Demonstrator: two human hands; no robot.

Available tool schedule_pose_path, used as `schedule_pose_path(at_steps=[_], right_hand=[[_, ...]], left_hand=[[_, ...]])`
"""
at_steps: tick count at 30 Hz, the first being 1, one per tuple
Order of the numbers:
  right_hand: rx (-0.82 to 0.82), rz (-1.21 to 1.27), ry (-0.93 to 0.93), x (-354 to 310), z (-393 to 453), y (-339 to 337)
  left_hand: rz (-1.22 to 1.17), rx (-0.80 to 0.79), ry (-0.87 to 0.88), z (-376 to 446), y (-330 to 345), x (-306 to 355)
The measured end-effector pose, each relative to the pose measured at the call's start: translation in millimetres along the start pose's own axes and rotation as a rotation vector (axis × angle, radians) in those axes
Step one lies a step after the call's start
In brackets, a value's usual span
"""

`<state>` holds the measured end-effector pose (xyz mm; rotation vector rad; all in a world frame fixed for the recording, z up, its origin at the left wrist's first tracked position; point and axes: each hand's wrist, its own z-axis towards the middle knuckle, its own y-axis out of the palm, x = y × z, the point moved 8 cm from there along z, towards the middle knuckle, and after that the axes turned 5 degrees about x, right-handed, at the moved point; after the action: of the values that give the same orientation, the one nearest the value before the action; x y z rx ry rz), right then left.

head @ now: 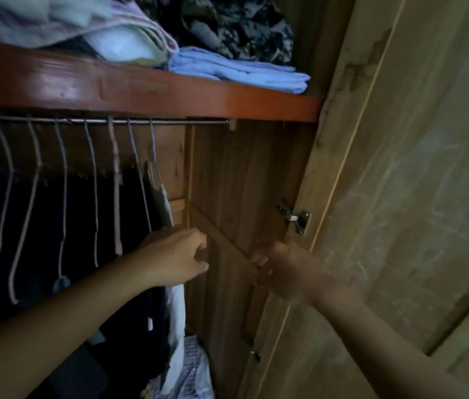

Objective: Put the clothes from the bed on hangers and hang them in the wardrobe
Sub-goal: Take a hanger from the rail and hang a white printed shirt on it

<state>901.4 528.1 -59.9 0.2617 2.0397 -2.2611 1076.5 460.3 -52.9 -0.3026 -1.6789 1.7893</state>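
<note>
Now | left hand [175,259] reaches into wardrobe [241,180], fingers loosely curled, holding nothing seen | right hand [288,272] blurred, grip unclear

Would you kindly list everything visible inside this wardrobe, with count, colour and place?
shelf: one, reddish-brown wood, across the top.
folded blue cloth: one pile, light blue, shelf right.
pale folded linens: one pile, white and lilac, shelf left.
dark patterned fabric: one heap, black-grey, shelf rear.
rail: one, metal, under the shelf.
wire hangers: several, pale, on the rail.
dark clothes: several, black, hanging left.
white garment: one, rightmost on the rail.
door: one, light wood, open at right.
hinge: one, metal, door edge.
left hand: at the white garment; grip unclear.
right hand: blurred, near the door edge.
</note>
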Motion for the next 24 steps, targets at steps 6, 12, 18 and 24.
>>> schedule_pose_path(at_steps=[6,12,18,24], right_hand=[[0.027,0.013,-0.094,-53,57,4],[0.019,0.085,-0.140,-97,106,3],[0.070,0.144,-0.103,-134,157,8],[0.095,0.198,-0.023,-149,187,21]], left_hand=[[0.130,0.221,-0.071,11,-45,-46],[0.250,0.313,-0.133,33,-61,-87],[0.273,0.339,-0.151,42,-66,-100],[0.278,0.334,-0.129,56,-68,-106]])
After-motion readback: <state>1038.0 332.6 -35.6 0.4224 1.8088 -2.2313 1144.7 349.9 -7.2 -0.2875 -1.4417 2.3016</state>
